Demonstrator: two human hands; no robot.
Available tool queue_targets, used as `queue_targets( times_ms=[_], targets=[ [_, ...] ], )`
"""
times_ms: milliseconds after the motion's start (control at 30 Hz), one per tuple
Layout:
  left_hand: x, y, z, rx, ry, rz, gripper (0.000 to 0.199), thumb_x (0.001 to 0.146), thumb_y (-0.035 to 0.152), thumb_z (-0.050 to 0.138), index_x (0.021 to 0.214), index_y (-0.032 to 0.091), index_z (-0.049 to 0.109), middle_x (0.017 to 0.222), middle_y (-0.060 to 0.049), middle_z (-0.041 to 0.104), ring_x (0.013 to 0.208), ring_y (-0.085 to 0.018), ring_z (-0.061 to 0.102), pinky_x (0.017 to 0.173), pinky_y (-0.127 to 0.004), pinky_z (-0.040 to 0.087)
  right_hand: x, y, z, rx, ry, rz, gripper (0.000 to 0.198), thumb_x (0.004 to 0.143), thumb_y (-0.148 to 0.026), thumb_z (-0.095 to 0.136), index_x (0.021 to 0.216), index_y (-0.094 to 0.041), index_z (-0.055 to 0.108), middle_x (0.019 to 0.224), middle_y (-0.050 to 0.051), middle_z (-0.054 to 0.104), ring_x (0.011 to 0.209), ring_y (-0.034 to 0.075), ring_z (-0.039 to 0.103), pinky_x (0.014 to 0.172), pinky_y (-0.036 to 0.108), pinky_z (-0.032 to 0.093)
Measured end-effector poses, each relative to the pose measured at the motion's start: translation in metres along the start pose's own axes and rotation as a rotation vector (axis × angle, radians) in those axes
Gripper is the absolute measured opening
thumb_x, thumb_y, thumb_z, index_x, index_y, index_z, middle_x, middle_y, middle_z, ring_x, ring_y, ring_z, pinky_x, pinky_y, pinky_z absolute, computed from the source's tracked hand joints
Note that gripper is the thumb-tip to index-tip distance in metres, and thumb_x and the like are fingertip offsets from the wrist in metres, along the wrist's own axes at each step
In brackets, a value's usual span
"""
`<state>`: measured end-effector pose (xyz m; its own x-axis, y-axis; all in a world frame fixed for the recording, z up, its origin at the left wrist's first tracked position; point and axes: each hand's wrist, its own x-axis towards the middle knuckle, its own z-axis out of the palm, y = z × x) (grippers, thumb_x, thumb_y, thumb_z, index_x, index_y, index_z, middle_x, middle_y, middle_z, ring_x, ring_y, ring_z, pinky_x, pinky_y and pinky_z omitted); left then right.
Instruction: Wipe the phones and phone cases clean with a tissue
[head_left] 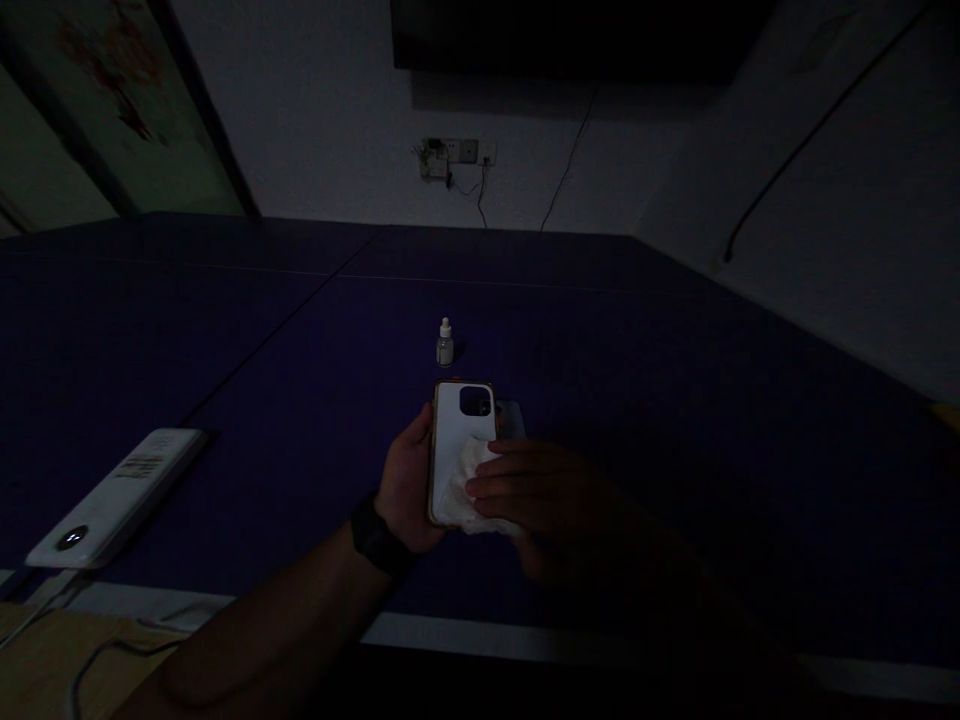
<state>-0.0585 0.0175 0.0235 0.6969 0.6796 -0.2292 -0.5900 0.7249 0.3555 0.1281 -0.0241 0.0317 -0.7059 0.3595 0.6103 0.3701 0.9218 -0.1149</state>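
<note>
A white-backed phone (pixel 454 415) in an amber-edged case is upright toward me, its camera cutout at the top right. My left hand (pixel 405 480), with a black watch on the wrist, is closed around its left side and lower edge. A crumpled white tissue (pixel 459 495) lies against the phone's lower back. My right hand (pixel 532 490) presses the tissue there with its fingers together. Partly hidden behind the phone is a pale flat object (pixel 513 420) whose kind I cannot make out. Beyond the phone stands a small dropper bottle (pixel 445 345) with a white top.
A white power bank (pixel 124 495) with a lit display lies at the left, cables (pixel 112 650) running near it. The dark blue tabletop (pixel 315 400) reaches back to a wall with sockets (pixel 457 155). A black screen (pixel 577 35) hangs above. The room is dim.
</note>
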Motion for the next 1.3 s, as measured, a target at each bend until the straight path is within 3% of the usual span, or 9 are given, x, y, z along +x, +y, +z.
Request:
queue_targets(
  times_ms=[100, 267, 400, 567, 767, 933, 1133, 1300],
  targets=[
    [0.000, 0.000, 0.001, -0.020, -0.004, 0.011, 0.060, 0.101, 0.056, 0.029, 0.109, 0.010, 0.066, 0.083, -0.010, 0.067, 0.067, -0.019, 0.062, 0.063, -0.030, 0.047, -0.001, 0.003, 0.000, 0.000, -0.018, -0.010, 0.039, 0.084, -0.011, 0.051, 0.120, -0.017, 0.063, 0.118, 0.005, 0.077, 0.120, 0.017, 0.067, 0.116, 0.039, 0.045],
    [0.001, -0.001, 0.002, -0.046, -0.004, 0.012, 0.058, 0.102, 0.054, 0.028, 0.114, 0.011, 0.065, 0.090, -0.011, 0.070, 0.068, -0.020, 0.063, 0.066, -0.033, 0.049, 0.000, 0.004, -0.001, 0.005, 0.053, -0.016, 0.029, 0.082, -0.010, 0.053, 0.108, -0.016, 0.067, 0.108, 0.006, 0.079, 0.108, 0.016, 0.073, 0.118, 0.039, 0.043],
    [0.003, 0.001, -0.002, -0.017, 0.009, 0.035, 0.061, 0.102, 0.054, 0.027, 0.111, 0.009, 0.067, 0.084, -0.011, 0.070, 0.066, -0.020, 0.062, 0.062, -0.031, 0.047, 0.002, 0.003, 0.006, 0.011, 0.027, -0.002, 0.036, 0.082, -0.010, 0.054, 0.115, -0.015, 0.066, 0.114, 0.006, 0.078, 0.115, 0.016, 0.070, 0.117, 0.038, 0.044],
    [0.006, 0.001, -0.002, -0.020, 0.047, 0.067, 0.058, 0.103, 0.053, 0.029, 0.117, 0.010, 0.065, 0.092, -0.012, 0.072, 0.070, -0.021, 0.065, 0.070, -0.033, 0.050, 0.000, 0.012, 0.005, -0.092, 0.077, 0.028, 0.033, 0.082, -0.008, 0.053, 0.110, -0.018, 0.067, 0.110, 0.005, 0.079, 0.112, 0.018, 0.072, 0.115, 0.041, 0.047],
    [0.008, 0.002, -0.004, -0.045, 0.076, 0.108, 0.056, 0.103, 0.050, 0.031, 0.117, 0.008, 0.065, 0.093, -0.013, 0.073, 0.078, -0.021, 0.068, 0.073, -0.032, 0.052, 0.001, 0.009, 0.009, -0.054, 0.003, 0.021, 0.041, 0.081, -0.008, 0.054, 0.119, -0.017, 0.066, 0.114, 0.005, 0.078, 0.118, 0.017, 0.069, 0.117, 0.038, 0.045],
    [0.008, 0.002, -0.006, -0.042, 0.074, 0.096, 0.057, 0.103, 0.051, 0.031, 0.119, 0.008, 0.065, 0.099, -0.014, 0.073, 0.083, -0.023, 0.069, 0.079, -0.035, 0.052, 0.000, 0.008, 0.010, -0.045, 0.063, 0.035, 0.033, 0.080, -0.008, 0.054, 0.107, -0.018, 0.068, 0.107, 0.005, 0.080, 0.104, 0.016, 0.075, 0.118, 0.040, 0.043],
    [0.008, 0.004, -0.007, -0.025, 0.072, 0.136, 0.058, 0.103, 0.052, 0.030, 0.115, 0.009, 0.067, 0.095, -0.013, 0.073, 0.078, -0.022, 0.068, 0.074, -0.033, 0.051, 0.004, 0.007, 0.011, -0.070, 0.037, 0.034, 0.037, 0.083, -0.009, 0.053, 0.116, -0.016, 0.066, 0.111, 0.005, 0.079, 0.110, 0.017, 0.073, 0.118, 0.037, 0.043],
    [0.008, 0.003, -0.006, -0.023, 0.066, 0.120, 0.056, 0.103, 0.050, 0.031, 0.117, 0.008, 0.066, 0.099, -0.014, 0.074, 0.083, -0.023, 0.069, 0.082, -0.035, 0.052, 0.006, 0.005, 0.009, -0.093, 0.095, 0.042, 0.031, 0.079, -0.009, 0.053, 0.105, -0.020, 0.067, 0.103, 0.003, 0.080, 0.098, 0.017, 0.076, 0.117, 0.039, 0.044]
  ],
)
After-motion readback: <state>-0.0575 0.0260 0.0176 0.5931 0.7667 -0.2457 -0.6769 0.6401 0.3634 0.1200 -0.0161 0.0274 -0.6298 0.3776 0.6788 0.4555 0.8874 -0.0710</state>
